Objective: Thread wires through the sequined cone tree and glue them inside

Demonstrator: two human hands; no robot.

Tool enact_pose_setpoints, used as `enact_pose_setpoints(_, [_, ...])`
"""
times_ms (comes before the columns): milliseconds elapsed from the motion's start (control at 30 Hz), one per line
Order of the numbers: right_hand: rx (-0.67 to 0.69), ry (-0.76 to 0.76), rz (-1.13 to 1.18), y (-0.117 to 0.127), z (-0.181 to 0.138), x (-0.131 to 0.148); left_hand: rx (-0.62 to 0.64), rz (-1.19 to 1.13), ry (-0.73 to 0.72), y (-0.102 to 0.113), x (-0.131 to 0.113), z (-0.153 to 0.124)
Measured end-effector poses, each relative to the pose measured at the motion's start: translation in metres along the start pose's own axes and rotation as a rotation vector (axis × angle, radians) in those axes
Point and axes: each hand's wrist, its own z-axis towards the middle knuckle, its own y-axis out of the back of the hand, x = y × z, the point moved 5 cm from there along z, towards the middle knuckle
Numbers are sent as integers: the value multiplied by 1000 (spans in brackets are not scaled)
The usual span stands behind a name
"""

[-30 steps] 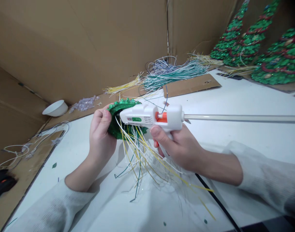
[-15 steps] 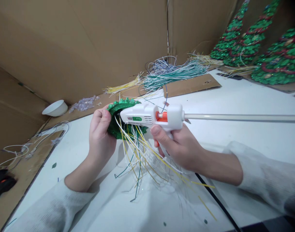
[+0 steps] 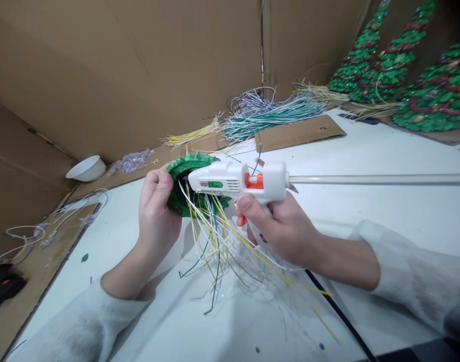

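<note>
My left hand (image 3: pixel 157 211) is closed around a green glittery tree piece (image 3: pixel 184 171), held on its side with its hollow base facing right. Several thin yellow, white and green wires (image 3: pixel 218 241) hang out of that base down to the white table (image 3: pixel 366 151). My right hand (image 3: pixel 281 229) grips a white hot glue gun (image 3: pixel 239 183) with an orange collar, a finger on the trigger. Its nozzle points left into the base of the tree piece. A long clear glue stick (image 3: pixel 377 179) juts out of the gun's back to the right.
Bundles of green, white and yellow wires (image 3: pixel 267 115) lie at the back on cardboard. Three finished green trees (image 3: pixel 399 70) stand at the far right. A white bowl (image 3: pixel 87 168) and clear bits sit at the left. A black cord (image 3: pixel 339 314) runs across the table below my right wrist.
The glue gun has tilted and shifted very slightly, its glue stick a little higher at the right. Both hands hold as before.
</note>
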Motion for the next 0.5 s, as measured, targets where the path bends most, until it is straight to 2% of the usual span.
enact_pose_setpoints(167, [17, -69, 26, -1, -1, -6, 8, -18, -13, 0, 0, 1])
enact_pose_setpoints(333, [-28, 12, -37, 3, -2, 1, -2, -25, -14, 2, 0, 2])
enact_pose_setpoints(500, [-31, -64, 89, 12, -10, 8, -36, 19, 2, 7, -1, 4])
